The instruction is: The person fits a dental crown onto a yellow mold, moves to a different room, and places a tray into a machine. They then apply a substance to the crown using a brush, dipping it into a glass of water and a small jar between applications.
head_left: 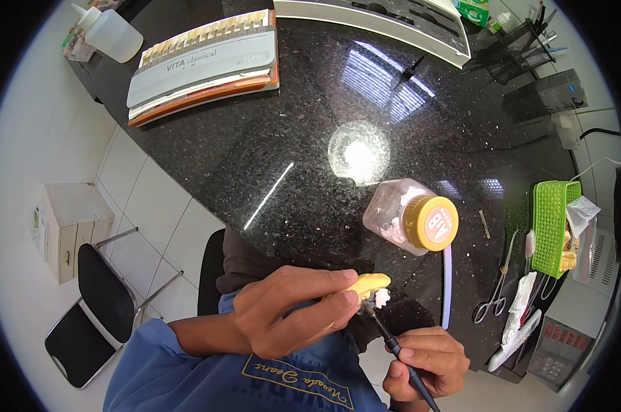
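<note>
My left hand (290, 309) grips a yellow dental model (369, 282) with a small white tooth piece (382, 297) at its end, held just above the black counter's near edge. In my right hand (427, 364) is a thin black tool (393, 340), held like a pen. Its tip touches the white piece from below. Both hands are close together, over my lap.
A clear jar with a yellow lid (413, 218) lies on the black granite counter (290, 137) just beyond the hands. A VITA classical shade guide (204, 65) sits far left, a white squeeze bottle (111, 33) beyond it. Green basket (552, 226), scissors (496, 295) and white tube (448, 285) lie right.
</note>
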The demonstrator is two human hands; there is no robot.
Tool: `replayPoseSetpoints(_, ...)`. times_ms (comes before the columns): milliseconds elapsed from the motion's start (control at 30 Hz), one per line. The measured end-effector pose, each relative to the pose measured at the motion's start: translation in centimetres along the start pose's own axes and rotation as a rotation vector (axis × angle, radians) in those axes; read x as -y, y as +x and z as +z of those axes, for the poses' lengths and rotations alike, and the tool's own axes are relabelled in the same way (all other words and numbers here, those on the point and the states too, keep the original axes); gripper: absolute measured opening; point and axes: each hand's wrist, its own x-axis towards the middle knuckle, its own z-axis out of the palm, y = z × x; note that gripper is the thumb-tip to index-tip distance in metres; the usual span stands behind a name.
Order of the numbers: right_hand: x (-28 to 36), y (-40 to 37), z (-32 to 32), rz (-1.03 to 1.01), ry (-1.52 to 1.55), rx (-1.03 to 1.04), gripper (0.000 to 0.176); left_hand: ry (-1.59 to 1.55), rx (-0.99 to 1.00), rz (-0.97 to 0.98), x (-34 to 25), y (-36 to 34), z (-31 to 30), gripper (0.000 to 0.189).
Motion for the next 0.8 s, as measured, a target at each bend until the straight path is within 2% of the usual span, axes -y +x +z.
replayPoseSetpoints(133,-0.08,0.4,-0.4,0.011,0.022,0.073,0.02,0.004,0.001,0.004,0.0,0.01,-0.02,0.043)
replayPoseSetpoints(800,0.33,0.04,-0.21,0.025,0.011,0.027,0.02,0.0,0.021,-0.01,-0.08,-0.01,-0.14,0.043)
